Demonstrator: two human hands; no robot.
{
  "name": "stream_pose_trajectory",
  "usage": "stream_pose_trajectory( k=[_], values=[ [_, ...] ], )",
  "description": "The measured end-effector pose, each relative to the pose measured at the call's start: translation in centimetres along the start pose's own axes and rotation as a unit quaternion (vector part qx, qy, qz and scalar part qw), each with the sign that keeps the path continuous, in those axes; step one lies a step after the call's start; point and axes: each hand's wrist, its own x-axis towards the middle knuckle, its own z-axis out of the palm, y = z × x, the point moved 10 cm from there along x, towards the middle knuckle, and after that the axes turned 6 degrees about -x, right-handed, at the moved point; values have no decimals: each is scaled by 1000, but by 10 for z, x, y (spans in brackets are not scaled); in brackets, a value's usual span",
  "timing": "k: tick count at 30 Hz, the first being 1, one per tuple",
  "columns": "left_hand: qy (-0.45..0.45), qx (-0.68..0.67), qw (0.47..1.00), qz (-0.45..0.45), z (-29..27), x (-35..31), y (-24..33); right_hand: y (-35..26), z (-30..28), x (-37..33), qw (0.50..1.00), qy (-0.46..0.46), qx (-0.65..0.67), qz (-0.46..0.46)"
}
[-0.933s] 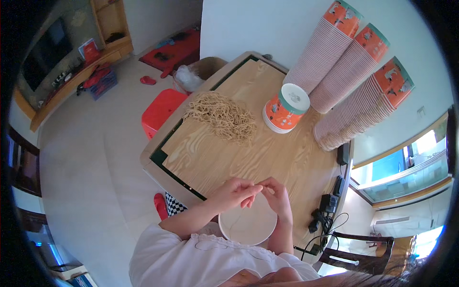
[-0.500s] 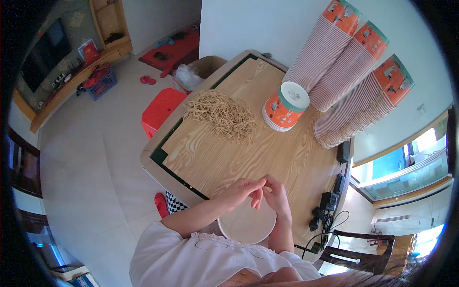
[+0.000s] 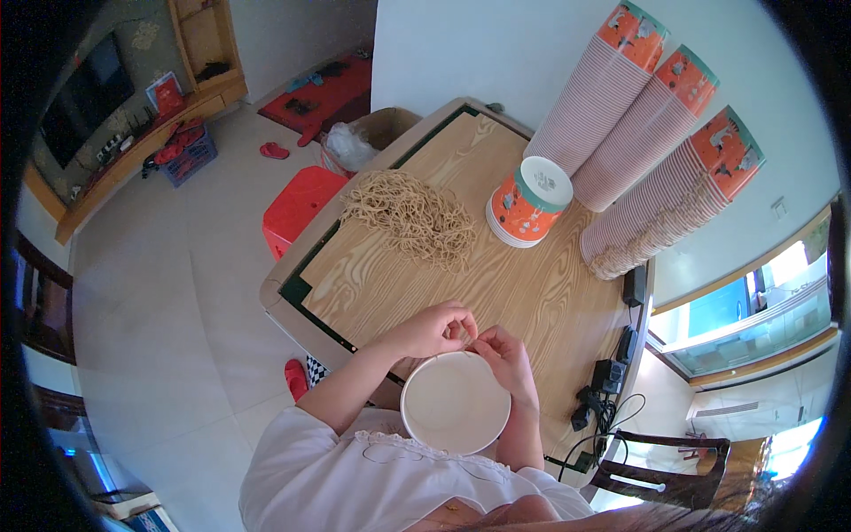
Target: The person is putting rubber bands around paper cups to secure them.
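A round white-lined paper tub (image 3: 455,403) is held close against my body, its open mouth facing up. At its far rim my left hand (image 3: 434,330) has its fingers curled in a pinch, just above the edge. Beside it, my right hand (image 3: 507,359) pinches at the rim's far right side, the fingertips of both hands nearly meeting. Whatever lies between the fingertips is too small to make out. Farther left on the table lies a tangled heap of tan cords (image 3: 412,217).
Upside-down orange and green tubs (image 3: 527,208) stand mid-table. Tall stacks of tubs (image 3: 598,89) lean along the wall; tan cords line the rightmost stack (image 3: 669,226). Black adapters and cables (image 3: 608,377) run along the right edge. A red stool (image 3: 301,204) is at the left.
My hands have drawn slightly apart at the fingertips; the left has shifted left and upward. More of the tub's far rim now shows.
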Motion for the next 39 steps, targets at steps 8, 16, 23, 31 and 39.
stream_pose_trajectory(
  k=[8,16,23,31,39],
  values=[
    [-126,2,992,21,17,3,-29,19,-3,9,996,-4,78,34],
    [-13,50,997,56,8,6,-41,27,-5,20,996,19,82,29],
    [3,-128,991,28,-4,5,-65,35,0,26,998,15,48,42],
    [-16,-181,983,-35,-2,4,-53,31,-5,26,997,41,57,24],
    [-2,-55,988,-142,9,11,-79,30,-10,28,995,52,90,-2]
  ],
)
